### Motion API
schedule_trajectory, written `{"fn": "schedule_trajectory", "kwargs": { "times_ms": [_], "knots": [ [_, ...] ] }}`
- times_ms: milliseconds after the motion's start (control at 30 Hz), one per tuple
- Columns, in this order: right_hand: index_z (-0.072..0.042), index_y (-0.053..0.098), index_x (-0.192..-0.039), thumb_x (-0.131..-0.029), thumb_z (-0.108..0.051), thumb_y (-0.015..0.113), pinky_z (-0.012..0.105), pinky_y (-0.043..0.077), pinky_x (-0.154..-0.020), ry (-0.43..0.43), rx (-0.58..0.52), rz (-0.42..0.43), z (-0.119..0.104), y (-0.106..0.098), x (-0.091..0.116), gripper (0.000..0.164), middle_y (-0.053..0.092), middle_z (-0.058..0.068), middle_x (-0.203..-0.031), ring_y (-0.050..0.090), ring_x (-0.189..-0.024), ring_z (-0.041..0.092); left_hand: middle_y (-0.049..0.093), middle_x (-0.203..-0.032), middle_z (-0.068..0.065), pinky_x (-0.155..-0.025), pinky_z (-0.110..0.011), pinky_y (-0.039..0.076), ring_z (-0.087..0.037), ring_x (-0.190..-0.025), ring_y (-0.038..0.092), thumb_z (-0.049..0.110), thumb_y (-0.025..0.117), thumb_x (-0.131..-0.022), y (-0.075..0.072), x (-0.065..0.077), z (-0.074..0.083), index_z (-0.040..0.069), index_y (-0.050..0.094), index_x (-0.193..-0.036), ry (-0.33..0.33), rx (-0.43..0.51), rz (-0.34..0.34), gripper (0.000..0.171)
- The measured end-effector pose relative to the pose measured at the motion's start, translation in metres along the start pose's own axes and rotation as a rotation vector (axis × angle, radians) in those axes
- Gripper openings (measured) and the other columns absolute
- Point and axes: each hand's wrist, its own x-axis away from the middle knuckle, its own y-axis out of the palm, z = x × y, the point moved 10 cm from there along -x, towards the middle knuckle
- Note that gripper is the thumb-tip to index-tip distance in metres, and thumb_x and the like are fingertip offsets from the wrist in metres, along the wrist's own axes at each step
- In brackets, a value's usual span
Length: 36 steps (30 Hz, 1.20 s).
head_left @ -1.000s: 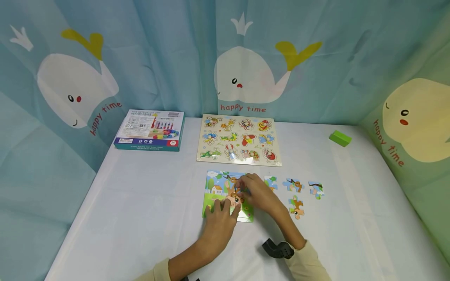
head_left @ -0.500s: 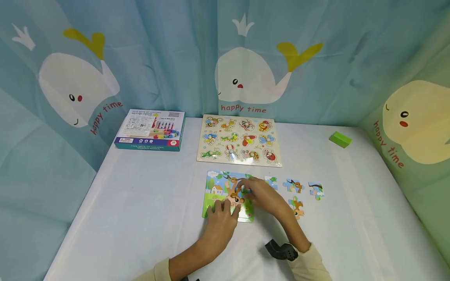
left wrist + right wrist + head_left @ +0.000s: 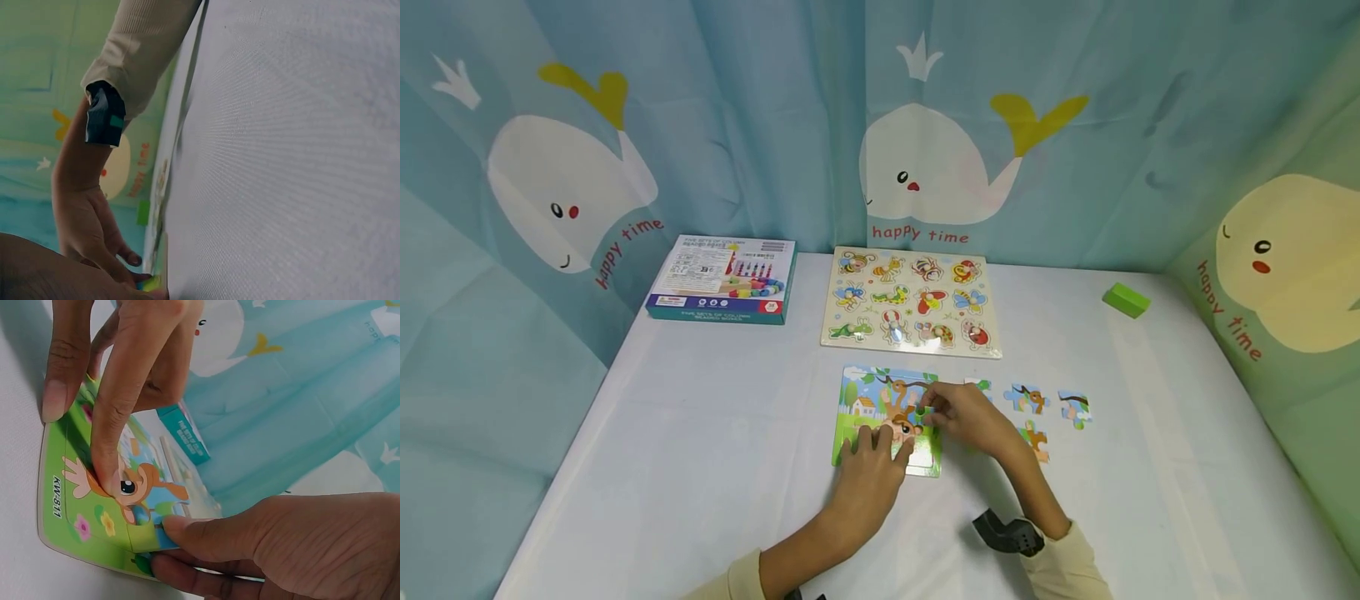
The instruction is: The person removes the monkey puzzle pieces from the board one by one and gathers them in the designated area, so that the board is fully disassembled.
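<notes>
A jigsaw board (image 3: 844, 437) with a cartoon animal, a small house and green grass lies flat on the table. My left hand (image 3: 872, 487) rests its fingertips on the lower part of the picture; in the right wrist view, the left index finger (image 3: 112, 425) presses beside the animal's eye. At the board's right side, my right hand (image 3: 973, 421) pinches a small blue-and-green puzzle piece (image 3: 921, 412) between thumb and fingers. The right thumb (image 3: 187, 531) covers much of that piece in the right wrist view. In the left wrist view, the right hand (image 3: 87, 219) reaches down to the board.
Loose puzzle pieces lie right of the board: one with a branch (image 3: 1076, 408), another with a brown animal (image 3: 1030, 397), two partly behind the right hand. Behind are a wooden insect puzzle (image 3: 910, 302), a boxed bead set (image 3: 722, 279) and a green block (image 3: 1126, 300).
My right hand has shifted a little right and toward me along the board's edge, with the puzzle piece between its fingers. The left hand has stayed in place.
</notes>
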Motion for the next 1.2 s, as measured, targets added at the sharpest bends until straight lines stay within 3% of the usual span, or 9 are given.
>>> {"fn": "schedule_trajectory", "kwargs": {
  "times_ms": [433,600,800,1000,1200],
  "knots": [
    [-0.005,0.065,-0.096,-0.09,-0.003,0.067,0.026,0.053,-0.07,-0.017,-0.032,-0.022,0.003,-0.001,0.004,0.006,0.07,0.005,-0.088,0.067,-0.083,0.017,0.06,-0.109,-0.008,-0.072,-0.041,0.058,-0.027,-0.096,0.059,0.024,0.082,-0.079,-0.001,0.0,0.001,0.029,0.068,-0.125,0.006,0.02,-0.001,0.048],
    [-0.002,0.063,-0.097,-0.091,0.0,0.064,0.029,0.055,-0.072,-0.041,-0.037,0.019,0.001,-0.007,0.005,0.007,0.07,0.007,-0.089,0.068,-0.084,0.02,0.059,-0.107,-0.007,-0.071,-0.041,0.056,-0.027,-0.095,0.058,0.024,0.08,-0.081,0.0,0.0,0.0,0.029,0.068,-0.125,-0.005,0.022,0.002,0.046],
    [0.001,0.061,-0.099,-0.09,0.002,0.064,0.025,0.053,-0.063,-0.114,-0.077,0.095,-0.004,-0.015,0.007,0.01,0.07,0.008,-0.083,0.067,-0.074,0.014,0.059,-0.107,-0.007,-0.07,-0.04,0.054,-0.027,-0.094,0.056,0.024,0.078,-0.082,0.002,0.001,0.0,0.03,0.068,-0.124,-0.02,0.027,-0.009,0.044],
    [-0.002,0.065,-0.107,-0.095,-0.002,0.059,0.025,0.05,-0.062,-0.045,-0.117,0.129,0.005,-0.02,0.009,0.013,0.069,0.005,-0.081,0.067,-0.072,0.019,0.058,-0.108,-0.007,-0.071,-0.041,0.055,-0.027,-0.095,0.056,0.025,0.079,-0.082,0.002,0.001,0.002,0.03,0.067,-0.125,-0.011,0.019,-0.014,0.045],
    [-0.003,0.066,-0.107,-0.093,-0.004,0.064,0.024,0.05,-0.061,0.011,-0.165,0.236,0.018,-0.038,0.019,0.014,0.069,0.005,-0.079,0.069,-0.072,0.021,0.058,-0.105,-0.008,-0.068,-0.039,0.052,-0.026,-0.093,0.054,0.023,0.081,-0.079,0.001,0.002,0.002,0.029,0.068,-0.124,-0.009,0.021,0.007,0.047]
  ]
}}
